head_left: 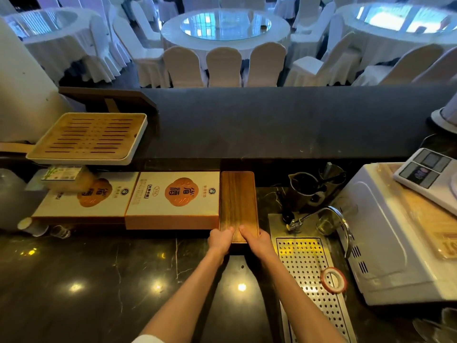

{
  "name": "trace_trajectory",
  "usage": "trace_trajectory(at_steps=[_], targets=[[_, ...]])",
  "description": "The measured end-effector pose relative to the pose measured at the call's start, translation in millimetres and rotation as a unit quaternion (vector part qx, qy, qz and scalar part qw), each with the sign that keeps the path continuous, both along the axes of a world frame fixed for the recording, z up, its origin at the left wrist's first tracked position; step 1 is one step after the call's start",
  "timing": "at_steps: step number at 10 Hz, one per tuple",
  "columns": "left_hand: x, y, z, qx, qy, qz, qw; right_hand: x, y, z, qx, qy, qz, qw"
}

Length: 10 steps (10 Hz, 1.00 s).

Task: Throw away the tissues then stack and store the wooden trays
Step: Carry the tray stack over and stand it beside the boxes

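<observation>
A stack of dark wooden trays (238, 201) lies lengthwise on the black marble counter, its far end against the raised bar ledge and its left side against an orange and white gift box (173, 199). My left hand (220, 240) grips the stack's near left corner, thumb on top. My right hand (256, 241) grips the near right corner the same way. No tissues are in sight.
A second gift box (86, 196) lies further left, below a slatted bamboo tea tray (91, 137). Right of the stack are a perforated metal drain (306, 266) with a tape roll (333, 279), a tap (321, 216), metal jugs (309, 189) and a white appliance (385, 233).
</observation>
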<state>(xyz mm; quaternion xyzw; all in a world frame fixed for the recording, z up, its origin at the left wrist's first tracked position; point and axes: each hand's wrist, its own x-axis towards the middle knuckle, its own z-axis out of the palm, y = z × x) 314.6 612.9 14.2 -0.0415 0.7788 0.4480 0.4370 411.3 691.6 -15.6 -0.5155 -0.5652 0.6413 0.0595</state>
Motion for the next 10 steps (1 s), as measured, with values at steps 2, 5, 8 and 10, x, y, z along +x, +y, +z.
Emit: trace_trajectory(at_steps=[2, 5, 8, 10], targets=[[-1.8, -14.2, 28.5, -0.05, 0.035, -0.115, 0.992, 0.3, 3.9, 33.2, 0.151, -0.078, 0.099, 0.98], [36.0, -55.4, 4.7, -0.152, 0.478, -0.468, 0.728, 43.6, -30.2, 21.1, 0.422, -0.235, 0.358, 0.799], [40.7, -51.9, 3.5, -0.217, 0.437, -0.476, 0.731, 44.5, -46.1, 18.2, 0.404, -0.224, 0.308, 0.832], [38.6, -41.3, 61.4, -0.175, 0.363, -0.499, 0.767, 42.9, -44.2, 68.0, 0.346, -0.195, 0.34, 0.852]])
